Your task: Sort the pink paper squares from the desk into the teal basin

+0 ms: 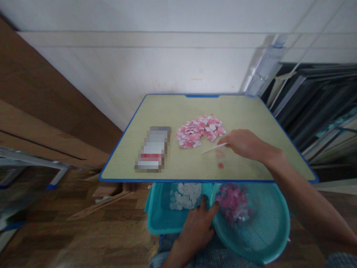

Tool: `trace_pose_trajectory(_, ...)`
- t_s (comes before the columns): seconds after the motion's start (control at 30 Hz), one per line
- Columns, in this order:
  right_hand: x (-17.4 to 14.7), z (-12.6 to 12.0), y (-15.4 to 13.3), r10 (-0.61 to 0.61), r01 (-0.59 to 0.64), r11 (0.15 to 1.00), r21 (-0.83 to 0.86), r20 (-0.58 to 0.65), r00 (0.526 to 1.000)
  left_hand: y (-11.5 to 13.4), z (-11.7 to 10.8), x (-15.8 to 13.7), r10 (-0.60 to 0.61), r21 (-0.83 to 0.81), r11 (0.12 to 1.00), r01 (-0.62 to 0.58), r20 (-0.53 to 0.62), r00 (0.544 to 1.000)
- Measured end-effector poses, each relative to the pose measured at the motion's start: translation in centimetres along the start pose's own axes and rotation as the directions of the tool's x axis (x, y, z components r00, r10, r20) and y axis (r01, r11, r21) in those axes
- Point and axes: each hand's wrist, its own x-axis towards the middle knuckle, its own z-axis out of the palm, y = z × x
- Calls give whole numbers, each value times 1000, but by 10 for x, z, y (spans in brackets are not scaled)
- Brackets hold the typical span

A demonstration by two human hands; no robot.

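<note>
Over the right half of the small table [173, 167], my right hand [245, 143] is closed round a thin white stick-like tool [213, 148]. Its tip points left, low over the tabletop. Just beyond lies a heap of small pink and white pieces [195, 130]. Two pinkish bits, one a small reddish piece [221, 165], rest below the tool. My left hand [196, 225] is below the table's front edge, fingers apart, where a teal rectangular basin [156, 225] and a teal round basket [267, 249] meet. No object shows in its fingers.
White pieces [186, 195] lie in the basin; pink pieces in clear plastic [234, 203] lie in the basket. A blurred-out phone-like object [153, 149] is on the table's left. A clear bottle [264, 69] and dark stacked panels [315, 93] stand behind right. Cardboard [55, 100] stands left.
</note>
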Motion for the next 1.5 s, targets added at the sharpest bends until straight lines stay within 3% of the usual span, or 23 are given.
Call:
trace_pose_trajectory(0.3, -44, 1, 34, -131, 125, 983, 136, 35, 991, 1, -3, 0, 0, -6, 1000, 0, -8, 1000)
trace_pose_trajectory(0.43, -30, -2, 23, -200, 206, 967, 152, -58, 978, 1, -6, 0, 9, 5, 1000, -9, 4, 1000)
trace_pose_trajectory(0.67, -4, 0, -4, -329, 333, 920, 207, -53, 943, 1, -6, 1, -9, 15, 1000, 8, 38, 999)
trace_pose_trajectory(0.9, -30, -1, 8, -337, 338, 891, 302, -56, 940, -1, -2, 2, -17, 21, 1000, 16, 34, 999)
trace_pose_trajectory(1.1, -47, 3, 26, -270, 275, 919, 283, -58, 961, 0, -2, 2, -15, 28, 1000, 15, 11, 1000)
trace_pose_trajectory(1.4, 14, -2, -40, -297, 312, 935, 168, -110, 949, 2, -7, 0, -4, 58, 998, 3, 10, 1000)
trace_pose_trajectory(1.5, 14, 4, -41, -334, 350, 918, 186, -115, 936, 2, -7, 0, -28, 62, 998, 26, 31, 999)
